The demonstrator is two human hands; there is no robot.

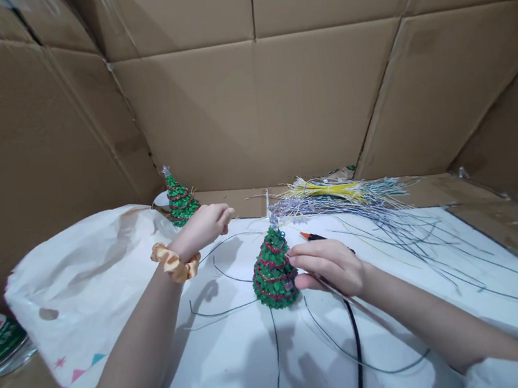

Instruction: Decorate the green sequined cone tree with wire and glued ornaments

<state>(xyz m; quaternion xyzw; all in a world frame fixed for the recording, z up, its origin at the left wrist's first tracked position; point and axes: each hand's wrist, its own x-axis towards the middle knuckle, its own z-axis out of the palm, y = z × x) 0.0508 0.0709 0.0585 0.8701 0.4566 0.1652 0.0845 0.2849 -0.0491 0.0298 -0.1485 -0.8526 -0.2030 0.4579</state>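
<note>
A small green beaded Christmas tree (274, 274) with red garland and a clear star on top stands upright on the white table. My right hand (329, 264) is at its right side, fingertips against or very near it. A thin stick (372, 312) runs back from between the closed thumb and fingers. My left hand (213, 221), a scrunchie on its wrist, is raised to the left of the tree, fingers curled together; I cannot see what, if anything, is in them. Just behind the right hand lies a black tool with an orange tip (306, 235).
A second beaded tree (179, 200) stands at the back left, beside a white plastic bag (96, 289). Bundled wires (334, 191) lie at the back right. Loose wires spread around the near tree. A black cable (356, 352) runs toward me. Cardboard walls (257, 106) enclose the table.
</note>
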